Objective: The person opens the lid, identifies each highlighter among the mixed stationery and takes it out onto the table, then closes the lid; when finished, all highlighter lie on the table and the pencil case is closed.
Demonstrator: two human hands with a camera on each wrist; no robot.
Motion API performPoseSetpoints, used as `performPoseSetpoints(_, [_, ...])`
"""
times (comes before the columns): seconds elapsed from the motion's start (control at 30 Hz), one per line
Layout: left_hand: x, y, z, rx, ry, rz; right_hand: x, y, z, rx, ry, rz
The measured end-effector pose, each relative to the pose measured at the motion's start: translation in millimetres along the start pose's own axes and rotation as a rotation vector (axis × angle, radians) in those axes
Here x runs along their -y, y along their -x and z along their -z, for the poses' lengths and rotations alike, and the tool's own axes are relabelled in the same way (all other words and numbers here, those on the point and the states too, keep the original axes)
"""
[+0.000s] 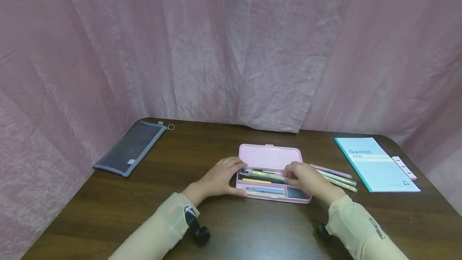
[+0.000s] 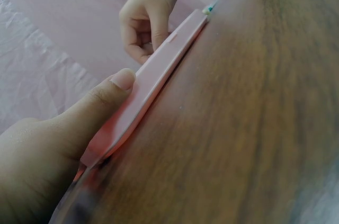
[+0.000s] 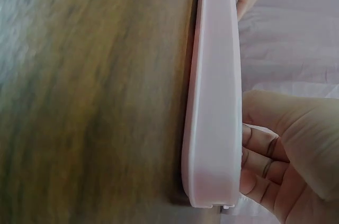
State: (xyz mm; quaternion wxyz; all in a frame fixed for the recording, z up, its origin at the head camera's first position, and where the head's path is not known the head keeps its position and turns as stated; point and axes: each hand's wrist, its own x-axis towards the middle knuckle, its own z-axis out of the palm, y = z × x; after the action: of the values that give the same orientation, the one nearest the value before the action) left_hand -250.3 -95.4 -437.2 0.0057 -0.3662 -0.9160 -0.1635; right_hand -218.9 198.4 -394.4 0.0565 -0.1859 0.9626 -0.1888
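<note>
A pink pencil case [image 1: 252, 198] lies with its lid raised on the dark wooden table, holding several pens, a yellow-marked dark stick and a dark block. My left hand [image 1: 220, 175] grips the case's left end; in the left wrist view its thumb [image 2: 114, 86] presses the near wall. My right hand [image 1: 306, 177] reaches over the right part of the case, thumb and fingers bent around the end of a pale green pen [image 1: 270, 175]. In the right wrist view the case wall [image 3: 217, 102] hides the fingertips of this hand [image 3: 296, 150].
Several pens [image 1: 341, 179] lie just right of the case. Farther right are a Gambit notepad [image 1: 379, 171] and a small white-and-pink item [image 1: 404, 167]. A grey zip pouch [image 1: 130, 147] lies at the back left. Pink curtains [image 1: 231, 51] hang behind the table.
</note>
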Motion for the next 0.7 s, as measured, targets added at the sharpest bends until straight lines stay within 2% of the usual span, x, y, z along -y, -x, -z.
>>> performPoseSetpoints(0.23, [0.7, -0.6, -0.8, -0.009, -0.012, -0.010, 2, 5.6, 7, -0.027, 0.012, 0.006])
performPoseSetpoints(0.7, [-0.2, -0.2, -1.0, -0.014, -0.039, -0.022, -1, 22.4, 29, -0.125, 0.075, 0.092])
